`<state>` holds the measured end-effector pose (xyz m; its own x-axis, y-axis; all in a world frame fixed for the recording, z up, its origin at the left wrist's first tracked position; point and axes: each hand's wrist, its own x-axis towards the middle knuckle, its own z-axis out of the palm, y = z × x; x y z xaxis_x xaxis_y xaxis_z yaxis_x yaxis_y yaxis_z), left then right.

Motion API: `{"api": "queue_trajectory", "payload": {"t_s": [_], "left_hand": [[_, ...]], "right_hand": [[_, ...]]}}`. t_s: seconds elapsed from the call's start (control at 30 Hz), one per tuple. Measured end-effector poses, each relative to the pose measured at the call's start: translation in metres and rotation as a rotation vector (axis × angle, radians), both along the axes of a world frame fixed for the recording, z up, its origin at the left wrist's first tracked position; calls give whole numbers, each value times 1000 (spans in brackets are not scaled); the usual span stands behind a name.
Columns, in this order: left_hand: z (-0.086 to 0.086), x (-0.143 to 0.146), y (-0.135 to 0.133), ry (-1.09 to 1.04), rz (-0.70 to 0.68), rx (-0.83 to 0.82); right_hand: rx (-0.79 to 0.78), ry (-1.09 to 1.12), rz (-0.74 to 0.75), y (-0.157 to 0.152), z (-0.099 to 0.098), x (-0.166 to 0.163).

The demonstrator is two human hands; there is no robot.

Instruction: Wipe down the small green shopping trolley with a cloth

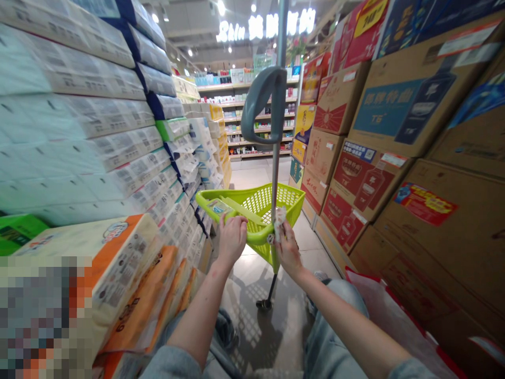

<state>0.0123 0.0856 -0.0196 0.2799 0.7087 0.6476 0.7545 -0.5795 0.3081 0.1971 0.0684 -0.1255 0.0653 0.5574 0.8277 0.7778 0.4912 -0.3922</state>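
Note:
A lime-green plastic shopping basket (290,202) on wheels stands in the aisle in front of me, with a grey pull handle (262,100) rising on a metal pole. My left hand (232,238) is closed over the basket's near rim. My right hand (287,247) pinches a small white wipe (280,219) against the rim at the foot of the pole. My knees in light jeans show at the bottom of the view.
Stacked tissue packs (98,158) wall the left side, with orange-and-white packs (130,279) nearest. Cardboard boxes (394,131) pile up on the right. A red-edged plastic bag (379,310) lies by my right leg. Tiled floor (256,173) runs ahead to shelves.

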Motion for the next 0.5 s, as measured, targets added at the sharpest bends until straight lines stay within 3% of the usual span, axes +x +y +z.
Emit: {"api": "queue_trajectory", "payload": {"t_s": [0.23,0.5], "left_hand": [[-2,3,0,2,18,20],[-1,6,-2,24,56,24]], "right_hand": [[72,-122,-13,-14,14,-18],[21,-162,13,0,46,-21]]}}
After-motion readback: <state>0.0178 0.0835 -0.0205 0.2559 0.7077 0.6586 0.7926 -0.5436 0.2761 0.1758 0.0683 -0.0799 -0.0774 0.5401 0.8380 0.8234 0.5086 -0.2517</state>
